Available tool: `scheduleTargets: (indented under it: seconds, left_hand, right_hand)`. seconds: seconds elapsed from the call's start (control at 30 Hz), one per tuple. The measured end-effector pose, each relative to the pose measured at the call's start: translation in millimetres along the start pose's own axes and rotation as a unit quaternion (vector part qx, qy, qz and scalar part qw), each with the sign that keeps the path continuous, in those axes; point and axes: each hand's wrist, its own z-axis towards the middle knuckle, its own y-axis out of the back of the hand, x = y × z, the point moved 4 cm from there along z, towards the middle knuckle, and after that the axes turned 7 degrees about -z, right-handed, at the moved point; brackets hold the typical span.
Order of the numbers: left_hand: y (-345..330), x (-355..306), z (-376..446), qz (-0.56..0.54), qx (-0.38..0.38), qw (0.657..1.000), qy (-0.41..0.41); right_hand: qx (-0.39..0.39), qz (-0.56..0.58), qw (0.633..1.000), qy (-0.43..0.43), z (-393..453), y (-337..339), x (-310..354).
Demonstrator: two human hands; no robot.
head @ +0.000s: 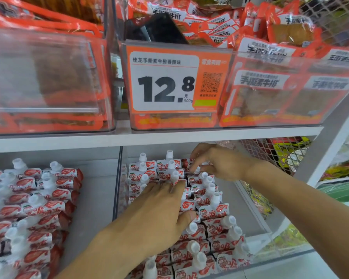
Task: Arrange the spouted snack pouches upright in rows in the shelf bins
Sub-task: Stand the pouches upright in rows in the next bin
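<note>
Both hands are working in the right-hand bin (256, 236) on the lower shelf, w/ the pouches (214, 214) packed in rows running front to back, caps up.

Left hand (159, 216) is lying palm-down across the middle rows, fingers spread and mostly straight, pressing on pouch tops toward the bin's left wall; thumb is touching a pouch beside a white cap. Grip here: wide, flat, holding nothing as far as I can tell.

Right hand (220, 164) is reaching to the back of the bin near its right wall, fingers curled, seeming to pinch the top of a rear pouch (197, 170). Grip narrow, prob. closed on that pouch, though the fingertips are partly hiding it.

Progress, judging by how things lie: right bin looks well along. Most pouches are standing in approx. straight rows, but the back right corner is looking unfinished and the strip along the right wall is bare.

Left bin (97, 198) is another matter: its pouches (34, 202) are leaning, many tipped sideways, not in neat upright rows. That bin is prob. still to do.

Upper shelf is holding orange snack packs (270, 87) and a price tag (169, 81), not part of the job.
</note>
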Motion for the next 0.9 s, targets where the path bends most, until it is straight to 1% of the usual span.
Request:
scheduleTargets:
  seconds: [0.07, 0.13, 0.2, 0.27, 0.3, 0.37, 0.43, 0.5, 0.53, 0.57, 0.63, 0.67, 0.73, 0.8, 0.9]
  left_hand:
    - [0.3, -0.8, -0.3, -0.001, -0.002, 1.000, -0.001]
    - [-0.4, -0.4, 0.1, -0.003, -0.004, 1.000, -0.001]
    - [-1.2, 0.5, 0.5, -0.004, -0.007, 1.000, 0.000]
    - [-1.7, 0.9, 0.8, -0.005, -0.006, 1.000, 0.000]
    - [-1.6, 0.9, 1.1, -0.005, -0.006, 1.000, -0.001]
    - [-1.4, 1.2, 1.8, -0.004, -0.006, 1.000, -0.004]
    - [-1.1, 1.3, 1.7, -0.005, -0.006, 1.000, -0.004]
    - [-0.6, 1.2, 1.2, -0.006, -0.003, 1.000, -0.001]
    - [-0.7, 1.1, 1.1, -0.006, 0.000, 1.000, 0.000]
    - [-0.8, 1.0, 1.3, -0.005, 0.001, 1.000, 0.000]
    - [-1.4, 0.7, 2.1, -0.001, 0.000, 1.000, -0.002]
    - [-2.0, 0.7, 2.5, 0.000, 0.000, 1.000, -0.002]
    - [-2.5, 1.2, 2.7, 0.001, -0.002, 1.000, -0.001]
    - [-3.0, 1.6, 2.4, 0.003, -0.003, 1.000, 0.000]
    - [-3.9, 0.6, 2.5, 0.011, -0.003, 1.000, -0.001]
  right_hand:
    - [0.002, -0.012, 1.000, 0.007, -2.0, -5.4, -1.4]
    - [-0.029, -0.001, 1.000, 0.005, -3.7, -4.6, -5.4]
    - [-0.067, 0.031, 0.997, -0.036, -6.1, 1.5, -12.7]
    - [-0.087, 0.072, 0.991, -0.068, -7.6, 5.0, -16.5]
    - [-0.077, 0.096, 0.990, -0.072, -6.6, 5.5, -14.2]
    - [-0.030, 0.147, 0.985, -0.090, -0.5, 2.1, -8.7]
    - [-0.007, 0.242, 0.963, -0.115, 4.8, 0.1, -8.4]
    - [-0.048, 0.362, 0.917, -0.163, 3.1, 1.6, -14.8]
    - [-0.075, 0.401, 0.893, -0.188, 1.1, 0.7, -19.8]
    - [-0.093, 0.401, 0.890, -0.197, -1.8, 1.0, -21.3]
    - [-0.082, 0.269, 0.939, -0.199, -5.8, -1.8, -21.6]
    - [-0.075, 0.218, 0.955, -0.188, -6.3, -4.0, -19.1]
    - [-0.089, 0.165, 0.968, -0.167, -5.1, -5.4, -13.1]
    - [-0.092, 0.145, 0.972, -0.158, -1.1, -7.8, -9.2]
    - [-0.028, 0.186, 0.967, -0.173, 1.9, -15.2, -10.3]
